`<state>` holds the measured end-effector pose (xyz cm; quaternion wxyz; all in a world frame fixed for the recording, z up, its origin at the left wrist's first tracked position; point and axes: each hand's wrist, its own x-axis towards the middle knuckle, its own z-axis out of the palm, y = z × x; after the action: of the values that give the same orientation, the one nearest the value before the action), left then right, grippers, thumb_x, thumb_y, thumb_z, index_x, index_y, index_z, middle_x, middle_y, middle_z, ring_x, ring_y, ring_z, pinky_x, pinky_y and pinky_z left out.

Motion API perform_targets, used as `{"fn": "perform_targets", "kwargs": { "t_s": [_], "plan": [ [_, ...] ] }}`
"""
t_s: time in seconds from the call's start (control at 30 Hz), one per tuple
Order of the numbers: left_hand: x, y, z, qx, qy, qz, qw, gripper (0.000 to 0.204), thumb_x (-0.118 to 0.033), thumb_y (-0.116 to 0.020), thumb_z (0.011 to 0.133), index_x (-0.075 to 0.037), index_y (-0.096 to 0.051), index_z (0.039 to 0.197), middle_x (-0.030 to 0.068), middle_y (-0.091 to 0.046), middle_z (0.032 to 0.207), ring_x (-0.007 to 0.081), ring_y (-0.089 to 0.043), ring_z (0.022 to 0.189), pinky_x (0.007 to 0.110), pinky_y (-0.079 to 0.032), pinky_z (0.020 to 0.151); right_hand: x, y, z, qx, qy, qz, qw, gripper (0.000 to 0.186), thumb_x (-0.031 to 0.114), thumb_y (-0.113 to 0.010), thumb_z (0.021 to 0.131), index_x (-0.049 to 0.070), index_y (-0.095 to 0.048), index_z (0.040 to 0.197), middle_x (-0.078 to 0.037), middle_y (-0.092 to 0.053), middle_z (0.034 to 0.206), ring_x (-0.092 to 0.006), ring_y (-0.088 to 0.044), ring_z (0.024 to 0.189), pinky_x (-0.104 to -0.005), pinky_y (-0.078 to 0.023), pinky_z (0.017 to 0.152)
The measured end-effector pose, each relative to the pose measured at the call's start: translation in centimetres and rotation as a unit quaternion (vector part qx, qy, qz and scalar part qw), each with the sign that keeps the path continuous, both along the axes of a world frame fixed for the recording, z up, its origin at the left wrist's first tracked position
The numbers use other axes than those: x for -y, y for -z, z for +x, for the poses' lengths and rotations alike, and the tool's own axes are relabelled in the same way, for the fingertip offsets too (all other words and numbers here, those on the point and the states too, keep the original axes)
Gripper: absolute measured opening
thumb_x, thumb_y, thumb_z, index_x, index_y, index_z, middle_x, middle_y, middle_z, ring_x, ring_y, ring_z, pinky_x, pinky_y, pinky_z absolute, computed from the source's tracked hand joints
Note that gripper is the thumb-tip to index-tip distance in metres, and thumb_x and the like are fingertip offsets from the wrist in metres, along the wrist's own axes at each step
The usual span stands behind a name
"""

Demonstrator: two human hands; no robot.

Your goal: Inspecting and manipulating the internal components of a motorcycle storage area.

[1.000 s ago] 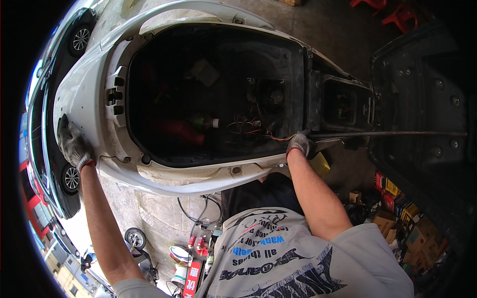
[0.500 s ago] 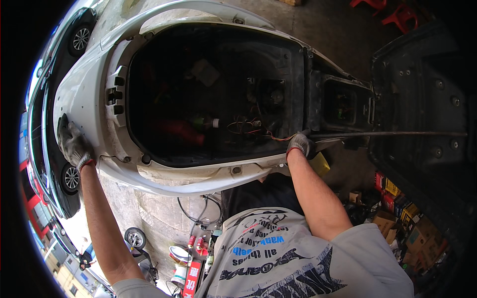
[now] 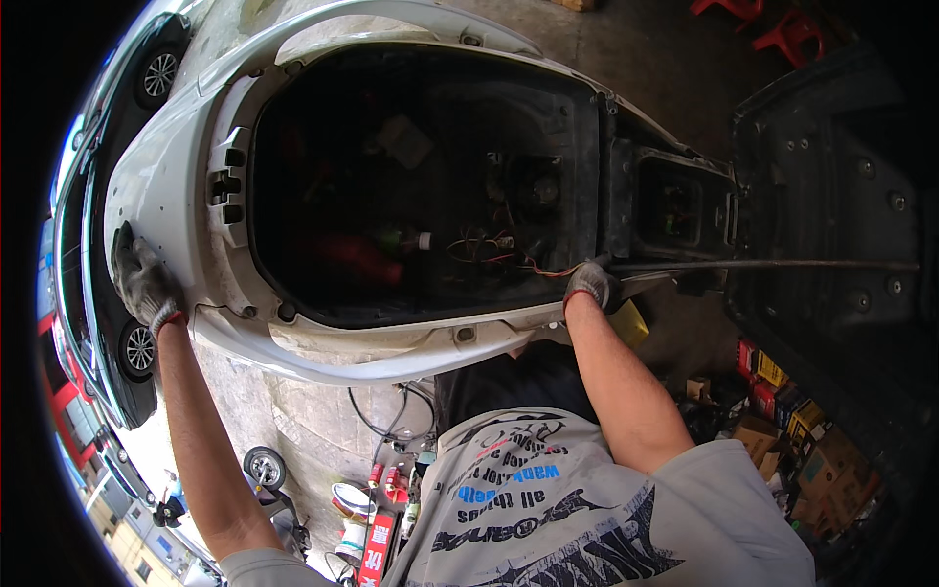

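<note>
Scooter (image 3: 342, 371) is laid out across the view, long axis left-right, just beyond the torso (image 3: 548, 489); broad end is pointed left, narrow end right toward the black lid (image 3: 827, 157). Near side is flanked by both hands. Broad end is covered by the left hand (image 3: 147, 284): gloved palm is laid on the white panel (image 3: 161, 196), fingers spread, nothing grasped. Near rim (image 3: 391, 338), toward the narrow end, is met by the right hand (image 3: 592, 285); fingers are partly hidden, so whether anything is gripped cannot be told. Rod (image 3: 763, 263) is seen running right from just beside the right hand over to the lid, roughly parallel to the scooter's axis. Wires (image 3: 538, 270) are strung from the bin (image 3: 469, 108) to the right hand, the nearer one; contact can't be confirmed. Left of them a bottle (image 3: 396, 238) is lodged, cap pointed right.
</note>
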<state>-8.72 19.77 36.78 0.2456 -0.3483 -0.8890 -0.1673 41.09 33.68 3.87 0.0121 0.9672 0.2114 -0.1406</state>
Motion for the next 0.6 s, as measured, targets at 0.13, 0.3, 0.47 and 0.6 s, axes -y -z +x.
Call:
{"fn": "perform_targets", "kwargs": {
  "t_s": [0.13, 0.3, 0.47, 0.6],
  "plan": [
    [0.7, 0.1, -0.3, -0.005, 0.0, -0.007, 1.0, 0.036, -0.022, -0.041, 0.082, -0.004, -0.052, 0.111, 0.0153, -0.052, 0.111, 0.0281, -0.049, 0.104, 0.035, -0.035, 0.091, 0.1, -2.0, -1.2, -0.021, 0.047, 0.003, 0.999, 0.073, 0.062, -0.038, 0.074, -0.004, -0.052, 0.103, -0.02, -0.055, 0.103, -0.0319, -0.055, 0.094, -0.0402, -0.042, 0.08],
    [0.4, 0.0, -0.2, -0.009, 0.006, -0.009, 1.0, 0.036, -0.022, -0.041, 0.082, -0.004, -0.051, 0.112, 0.0151, -0.052, 0.112, 0.0281, -0.048, 0.104, 0.035, -0.034, 0.091, -0.1, -1.3, 0.0, -0.125, -0.012, -0.015, 0.992, 0.048, 0.029, -0.032, 0.086, 0.015, -0.023, 0.131, -0.037, -0.027, 0.121, -0.0512, -0.034, 0.109, -0.0599, -0.035, 0.081],
    [0.7, 0.2, -0.5, -0.015, 0.002, -0.017, 1.0, 0.036, -0.022, -0.041, 0.082, -0.005, -0.051, 0.112, 0.0145, -0.051, 0.113, 0.0277, -0.048, 0.105, 0.035, -0.034, 0.092, 0.1, -2.6, -0.3, -0.142, -0.158, -0.095, 0.973, 0.044, 0.024, -0.03, 0.086, 0.024, -0.026, 0.13, -0.038, -0.028, 0.12, -0.052, -0.034, 0.108, -0.0617, -0.034, 0.08],
    [0.5, 0.2, -0.5, -0.018, 0.004, -0.018, 1.0, 0.036, -0.022, -0.041, 0.082, -0.005, -0.051, 0.112, 0.0143, -0.051, 0.113, 0.0273, -0.047, 0.105, 0.034, -0.033, 0.092, -0.1, -2.9, -0.3, -0.141, -0.134, -0.086, 0.977, 0.043, 0.024, -0.029, 0.087, 0.022, -0.028, 0.13, -0.038, -0.028, 0.12, -0.0507, -0.034, 0.109, -0.0601, -0.034, 0.081]
  ]
}}
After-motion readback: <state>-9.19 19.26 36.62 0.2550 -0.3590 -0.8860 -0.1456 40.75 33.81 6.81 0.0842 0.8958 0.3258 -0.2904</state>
